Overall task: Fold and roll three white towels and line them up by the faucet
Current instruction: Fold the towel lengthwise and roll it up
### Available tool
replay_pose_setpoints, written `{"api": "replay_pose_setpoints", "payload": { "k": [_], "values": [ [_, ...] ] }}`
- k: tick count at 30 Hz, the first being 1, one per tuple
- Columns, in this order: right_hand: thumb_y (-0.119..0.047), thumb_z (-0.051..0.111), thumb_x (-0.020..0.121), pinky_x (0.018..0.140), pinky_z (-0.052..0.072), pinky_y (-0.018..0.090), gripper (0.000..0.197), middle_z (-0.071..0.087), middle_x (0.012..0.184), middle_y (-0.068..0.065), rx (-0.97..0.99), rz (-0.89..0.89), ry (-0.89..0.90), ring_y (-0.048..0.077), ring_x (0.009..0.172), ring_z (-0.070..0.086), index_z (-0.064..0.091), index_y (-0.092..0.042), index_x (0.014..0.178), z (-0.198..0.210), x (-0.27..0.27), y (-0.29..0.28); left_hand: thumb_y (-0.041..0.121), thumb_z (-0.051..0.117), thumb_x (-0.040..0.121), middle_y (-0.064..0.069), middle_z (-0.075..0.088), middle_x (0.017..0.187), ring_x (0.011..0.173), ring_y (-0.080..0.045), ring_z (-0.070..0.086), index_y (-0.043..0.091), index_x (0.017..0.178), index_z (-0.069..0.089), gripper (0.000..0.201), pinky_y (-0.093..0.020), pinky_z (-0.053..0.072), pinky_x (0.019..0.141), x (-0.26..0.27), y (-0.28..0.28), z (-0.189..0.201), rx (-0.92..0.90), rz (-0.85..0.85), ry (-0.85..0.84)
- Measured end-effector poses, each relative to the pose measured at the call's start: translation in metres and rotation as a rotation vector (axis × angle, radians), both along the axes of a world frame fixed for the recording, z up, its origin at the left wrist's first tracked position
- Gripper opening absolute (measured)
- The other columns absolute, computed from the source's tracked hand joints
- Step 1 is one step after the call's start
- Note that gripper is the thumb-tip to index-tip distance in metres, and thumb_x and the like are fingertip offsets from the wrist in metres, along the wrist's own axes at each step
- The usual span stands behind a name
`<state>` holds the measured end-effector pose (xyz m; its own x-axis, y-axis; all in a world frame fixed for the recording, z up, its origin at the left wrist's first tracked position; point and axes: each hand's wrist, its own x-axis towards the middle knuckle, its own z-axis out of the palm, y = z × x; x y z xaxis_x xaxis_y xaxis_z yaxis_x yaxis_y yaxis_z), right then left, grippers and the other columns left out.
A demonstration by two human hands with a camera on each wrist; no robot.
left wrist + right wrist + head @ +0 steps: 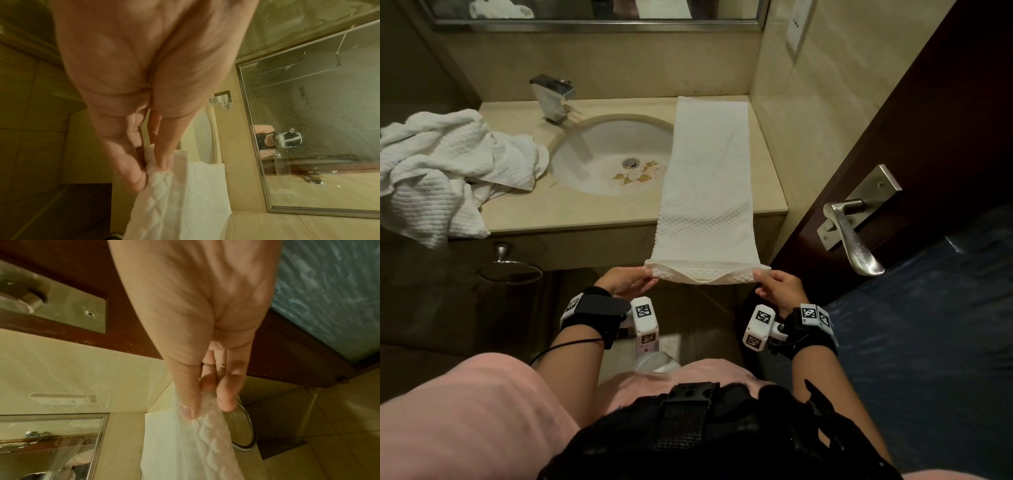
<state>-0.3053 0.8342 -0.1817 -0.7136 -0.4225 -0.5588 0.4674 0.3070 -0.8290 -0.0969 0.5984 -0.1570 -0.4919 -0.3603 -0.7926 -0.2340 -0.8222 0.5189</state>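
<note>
A white towel, folded into a long narrow strip, lies on the counter to the right of the sink, and its near end hangs past the counter's front edge. My left hand pinches the near left corner. My right hand pinches the near right corner. Between the two hands the near end is turned over into a small fold. A heap of crumpled white towels sits at the counter's left end. The chrome faucet stands behind the sink.
The round sink basin has brown stains near its drain. The beige counter ends at a wall on the right. A dark door with a metal lever handle stands close on my right. A mirror hangs above.
</note>
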Motion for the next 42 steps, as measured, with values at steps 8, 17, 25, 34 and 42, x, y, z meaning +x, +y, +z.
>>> {"api": "replay_pose_setpoints", "payload": {
  "k": [8, 17, 25, 34, 42],
  "values": [
    [-0.009, 0.054, 0.096, 0.085, 0.055, 0.029, 0.019, 0.06, 0.118, 0.018, -0.135, -0.06, -0.14, 0.027, 0.109, 0.061, 0.055, 0.001, 0.112, 0.004, -0.002, -0.017, 0.012, 0.044, 0.101, -0.016, 0.058, 0.094, 0.083, -0.017, 0.059, 0.0, 0.098, 0.053, 0.016, -0.02, 0.057, 0.061, -0.007, -0.004, 0.002, -0.065, -0.062, -0.042],
    [-0.007, 0.049, 0.098, 0.093, 0.05, 0.039, 0.017, 0.054, 0.127, 0.024, -0.128, -0.128, -0.189, 0.034, 0.12, 0.054, 0.05, 0.004, 0.11, 0.001, 0.0, -0.029, 0.018, 0.052, 0.097, -0.012, 0.062, 0.064, 0.063, -0.016, 0.062, -0.005, 0.09, 0.053, 0.024, -0.021, 0.056, 0.058, -0.017, -0.004, 0.001, -0.21, -0.064, -0.138],
    [-0.005, 0.049, 0.098, 0.089, 0.05, 0.039, 0.031, 0.053, 0.13, 0.026, -0.102, -0.158, -0.239, 0.034, 0.115, 0.056, 0.045, 0.01, 0.125, -0.004, 0.0, -0.029, 0.006, 0.048, 0.096, -0.016, 0.054, 0.102, 0.07, -0.016, 0.059, -0.001, 0.1, 0.047, 0.008, -0.023, 0.056, 0.065, -0.031, -0.001, -0.008, -0.298, -0.047, -0.18],
    [-0.004, 0.053, 0.095, 0.067, 0.058, 0.032, 0.006, 0.056, 0.116, 0.023, -0.09, -0.169, -0.301, 0.029, 0.096, 0.062, 0.053, 0.001, 0.093, 0.001, -0.004, -0.025, 0.008, 0.056, 0.094, -0.021, 0.048, 0.137, 0.096, -0.026, 0.061, -0.004, 0.098, 0.053, 0.012, -0.024, 0.059, 0.062, -0.024, -0.012, 0.0, -0.031, -0.054, -0.151],
    [0.0, 0.053, 0.094, 0.051, 0.058, 0.026, 0.024, 0.061, 0.094, 0.017, -0.036, -0.168, -0.298, 0.027, 0.081, 0.062, 0.052, 0.012, 0.114, 0.007, -0.001, -0.028, -0.002, 0.057, 0.087, -0.02, 0.052, 0.101, 0.08, -0.026, 0.058, -0.003, 0.097, 0.051, 0.012, -0.021, 0.054, 0.042, -0.03, -0.009, 0.001, -0.155, -0.006, -0.289]
  ]
}}
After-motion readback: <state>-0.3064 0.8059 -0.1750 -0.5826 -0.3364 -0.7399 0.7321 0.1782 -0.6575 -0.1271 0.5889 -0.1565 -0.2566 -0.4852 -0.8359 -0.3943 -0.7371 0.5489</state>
